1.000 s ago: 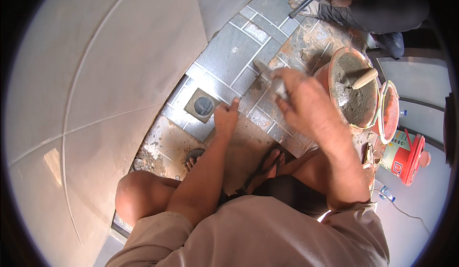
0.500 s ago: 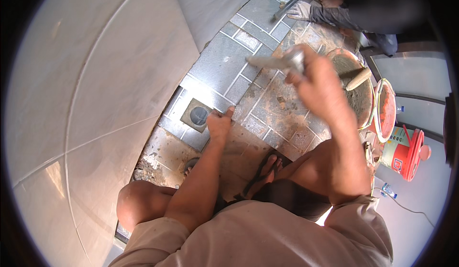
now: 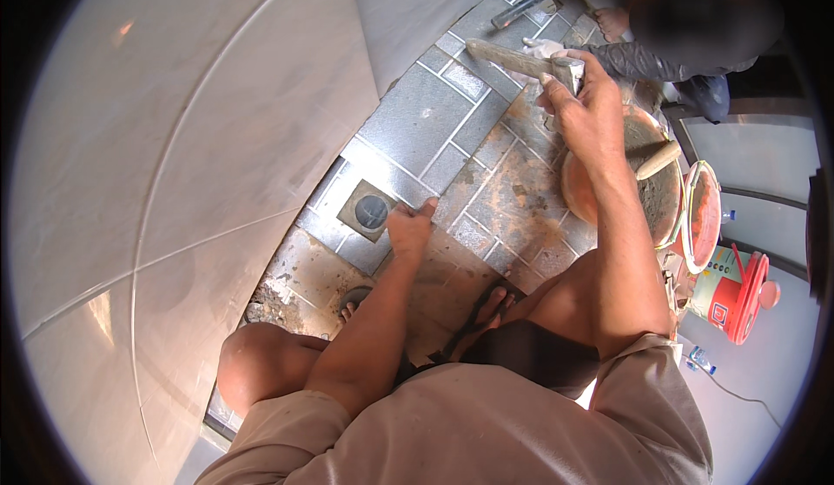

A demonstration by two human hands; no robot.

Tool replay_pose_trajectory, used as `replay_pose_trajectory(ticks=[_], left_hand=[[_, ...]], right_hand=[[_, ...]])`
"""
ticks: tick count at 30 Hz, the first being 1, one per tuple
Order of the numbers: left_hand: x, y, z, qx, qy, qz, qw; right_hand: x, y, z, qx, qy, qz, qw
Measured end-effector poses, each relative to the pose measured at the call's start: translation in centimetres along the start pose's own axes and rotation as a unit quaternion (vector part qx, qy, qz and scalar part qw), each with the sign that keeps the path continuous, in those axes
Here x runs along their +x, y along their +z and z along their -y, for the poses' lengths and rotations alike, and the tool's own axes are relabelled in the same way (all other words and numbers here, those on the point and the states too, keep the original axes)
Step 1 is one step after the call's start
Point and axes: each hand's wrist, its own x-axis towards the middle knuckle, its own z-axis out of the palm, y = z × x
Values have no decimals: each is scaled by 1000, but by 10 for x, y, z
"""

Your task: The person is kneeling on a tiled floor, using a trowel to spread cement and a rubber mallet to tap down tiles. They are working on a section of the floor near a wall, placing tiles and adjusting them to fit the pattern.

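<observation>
R hand (image 3: 591, 102) up, fingers clamped on tool (image 3: 506, 56); L hand (image 3: 410, 231) at floor tiles (image 3: 417, 113) nr drain (image 3: 371, 212), can't tell if fingers apart

The person wears a plain brownish shirt (image 3: 469, 433) with short, loose sleeves (image 3: 658, 385), dark shorts (image 3: 539, 359) and dark sandals (image 3: 354, 295).

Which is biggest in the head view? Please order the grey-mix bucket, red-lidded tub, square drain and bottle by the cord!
Largest to smallest:
1. Grey-mix bucket, partly hidden
2. Red-lidded tub
3. Square drain
4. That bottle
</observation>
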Motion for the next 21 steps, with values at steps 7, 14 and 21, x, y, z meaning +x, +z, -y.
replay_pose_trajectory(ticks=[7,14,21], left_hand=[[-4,-1,-4,-29,-28,9,999],[-2,0,-2,-40,-22,3,999],[-2,1,-4,-53,-29,17,998]], right_hand=[[20,13,-28,-83,-110,15,990],[13,23,-23,-53,-97,0,994],[17,22,-31,-64,-95,13,993]])
